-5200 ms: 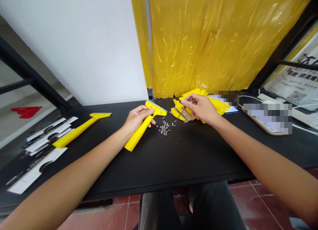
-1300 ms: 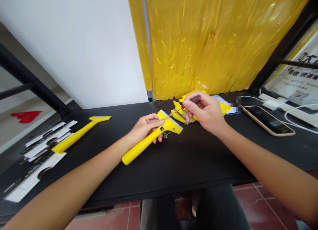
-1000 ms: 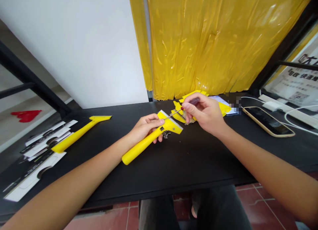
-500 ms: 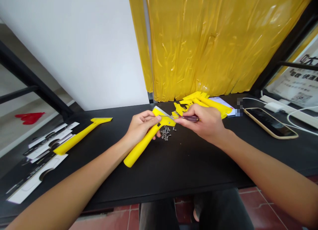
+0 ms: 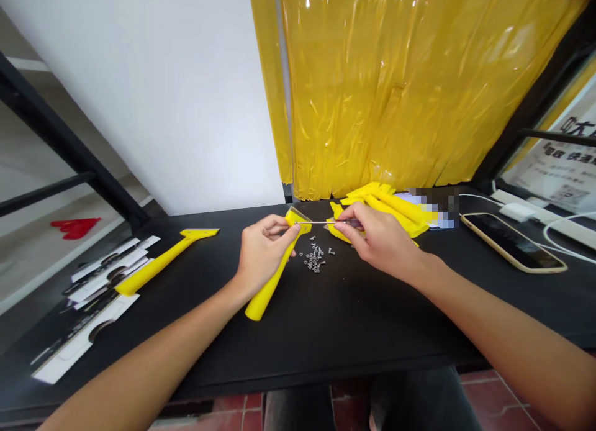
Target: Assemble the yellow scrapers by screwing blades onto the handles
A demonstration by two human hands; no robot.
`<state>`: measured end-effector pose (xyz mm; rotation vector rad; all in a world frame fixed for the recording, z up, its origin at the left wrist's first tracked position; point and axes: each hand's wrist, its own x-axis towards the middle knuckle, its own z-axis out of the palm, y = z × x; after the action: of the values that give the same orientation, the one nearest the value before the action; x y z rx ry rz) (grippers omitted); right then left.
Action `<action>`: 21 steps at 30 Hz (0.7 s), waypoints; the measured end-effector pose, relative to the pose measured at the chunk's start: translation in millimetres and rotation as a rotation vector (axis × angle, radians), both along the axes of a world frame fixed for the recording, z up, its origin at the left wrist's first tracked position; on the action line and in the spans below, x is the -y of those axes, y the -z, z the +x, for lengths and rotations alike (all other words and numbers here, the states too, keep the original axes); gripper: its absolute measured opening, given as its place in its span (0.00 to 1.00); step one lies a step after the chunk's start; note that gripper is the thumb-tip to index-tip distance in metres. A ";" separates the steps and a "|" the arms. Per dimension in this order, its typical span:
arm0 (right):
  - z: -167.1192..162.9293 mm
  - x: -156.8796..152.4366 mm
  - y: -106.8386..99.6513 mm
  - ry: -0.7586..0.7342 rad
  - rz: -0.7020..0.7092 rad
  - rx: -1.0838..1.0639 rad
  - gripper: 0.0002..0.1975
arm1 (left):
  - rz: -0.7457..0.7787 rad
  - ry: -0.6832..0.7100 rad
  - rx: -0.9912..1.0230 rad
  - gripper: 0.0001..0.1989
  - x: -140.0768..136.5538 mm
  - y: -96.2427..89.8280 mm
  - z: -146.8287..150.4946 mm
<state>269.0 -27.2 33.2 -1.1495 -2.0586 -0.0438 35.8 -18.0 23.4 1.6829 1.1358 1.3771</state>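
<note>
My left hand [image 5: 265, 248] is closed around the upper part of a yellow scraper [image 5: 267, 292], whose handle slants down toward me. Thumb and fingers pinch near its head, where a pale blade edge shows. In my right hand [image 5: 367, 232] is a screwdriver [image 5: 319, 222], its handle mostly covered by the fingers. The shaft lies level and its tip meets the scraper head beside my left thumb. Small screws and nuts [image 5: 314, 260] lie in a loose heap on the black tabletop between the hands.
A pile of yellow scraper parts [image 5: 395, 210] lies behind my right hand. At left another yellow scraper [image 5: 161, 261] rests partly on white-and-black cards [image 5: 88, 338]. A phone [image 5: 512, 241] and white cables lie at right. Yellow plastic sheeting [image 5: 372, 95] hangs behind the table.
The scraper has been turned, so its head shows more edge-on. My right hand has drawn slightly away to the right, exposing more of the screwdriver shaft. The camera view has shifted a little.
</note>
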 end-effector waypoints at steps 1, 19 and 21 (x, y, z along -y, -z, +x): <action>0.4 -1.5 0.6 0.003 -0.031 -0.005 0.11 | 0.021 -0.014 -0.011 0.11 -0.3 0.3 -0.7; -7.6 -10.6 17.1 -0.139 -0.280 -0.063 0.18 | 0.263 -0.151 -0.263 0.09 0.3 1.5 -9.0; -8.7 -11.3 19.2 -0.128 -0.304 -0.142 0.13 | 0.274 -0.155 -0.299 0.09 0.0 2.3 -9.6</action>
<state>260.4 -15.9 14.0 -1.1595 -2.0519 0.4146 26.2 -18.0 21.1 2.0886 1.3126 1.4634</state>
